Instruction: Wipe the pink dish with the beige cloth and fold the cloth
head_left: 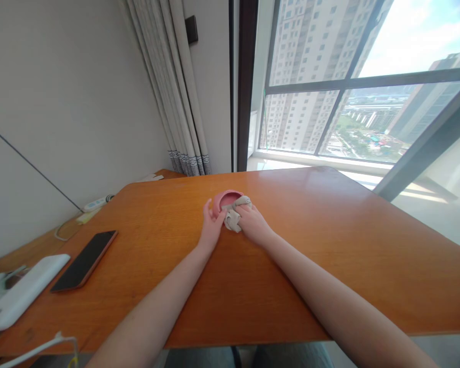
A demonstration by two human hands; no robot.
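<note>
A pink bowl (219, 200) is tilted toward me over the middle of the wooden table (168, 214). My left hand (211, 225) grips the bowl at its left side, with the thumb at the near rim. A light grey cloth (232, 220) is bunched in my right hand (253, 221), and part of it lies against the bowl's near right rim. The cloth and my right fingers hide that side of the bowl. Whether the bowl's far edge touches the tabletop, I cannot tell.
On the left of the table lie a dark phone (85, 260) and a white slab-shaped device (26, 291). A white cable (38, 350) crosses the near left corner. Further back is a power strip (95, 204) by the wall. Large windows (310, 117) stand beyond the table.
</note>
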